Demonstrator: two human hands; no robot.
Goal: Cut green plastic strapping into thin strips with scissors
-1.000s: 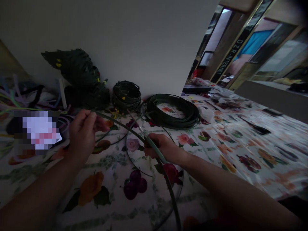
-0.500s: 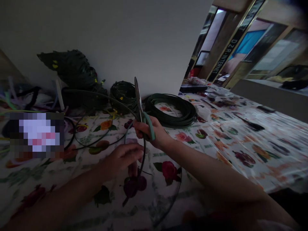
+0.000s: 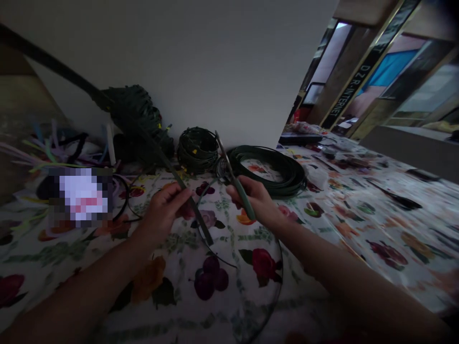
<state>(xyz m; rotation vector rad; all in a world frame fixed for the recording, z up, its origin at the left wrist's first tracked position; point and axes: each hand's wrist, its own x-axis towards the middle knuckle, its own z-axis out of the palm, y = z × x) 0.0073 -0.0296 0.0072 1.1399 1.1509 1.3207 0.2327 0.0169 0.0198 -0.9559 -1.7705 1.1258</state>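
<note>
My left hand [image 3: 167, 205] is closed on a long dark green strip [image 3: 148, 142], which runs from the upper left down to a free end over the tablecloth. To the right, my right hand [image 3: 253, 193] grips green-handled scissors [image 3: 243, 193], their blades pointing up and to the left. A thin strand curves across the cloth beneath both hands. Behind the scissors lies a large flat coil of dark green strip [image 3: 287, 165], and beside it stands a smaller round bundle [image 3: 197, 150].
A dark woven leafy piece [image 3: 134, 112] leans against the pale wall. Pastel strips [image 3: 46, 148] and a pixelated object [image 3: 82, 196] lie at left on the flowered tablecloth [image 3: 247, 306]. A black item [image 3: 394, 193] and small clutter sit at right.
My left hand has moved up and left and now holds the strip, which slants straight across the view. The scissors have shifted down and right with my right hand. The view has turned slightly.
</note>
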